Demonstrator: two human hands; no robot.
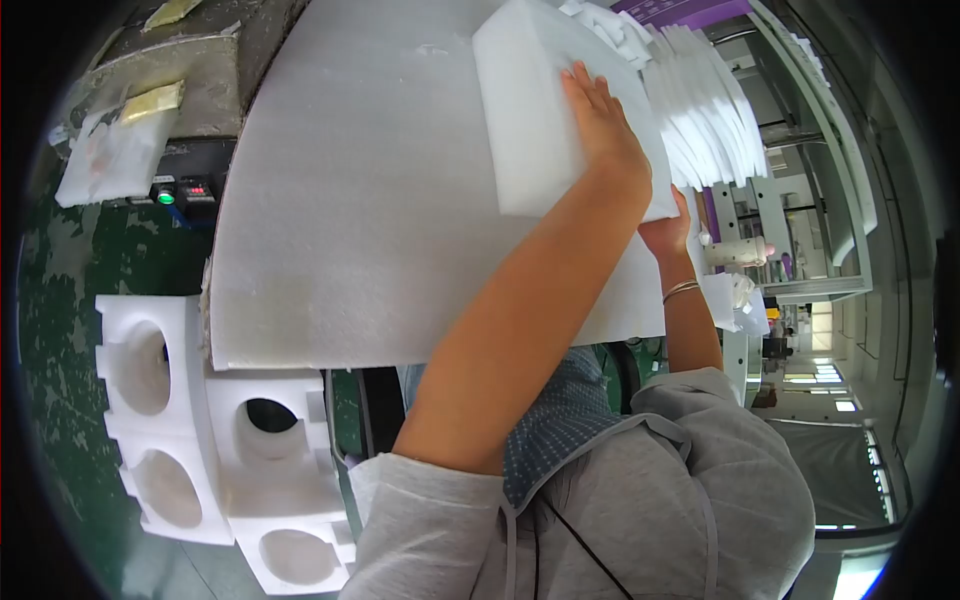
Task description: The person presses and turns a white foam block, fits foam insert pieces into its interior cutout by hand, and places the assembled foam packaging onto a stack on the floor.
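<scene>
A thick white foam block (530, 110) lies at the far right part of a pale, flat-topped table (350, 200). My left hand (605, 125) rests flat on the block's upper face, its fingers stretched out and slightly apart. At the block's near right corner, my right hand (668, 228) grips the edge, with the thumb up along the side. The rest of the right hand's fingers are mostly hidden. A bracelet (681, 290) circles the right wrist.
Thin white foam sheets (705, 110) stand bunched beyond the block, near a purple-edged rack (690, 10). Moulded white foam pieces with round hollows (215, 440) stand at the lower left. A control box with a green light (185, 192) sits left of the table. A pale bottle (738, 252) is at right.
</scene>
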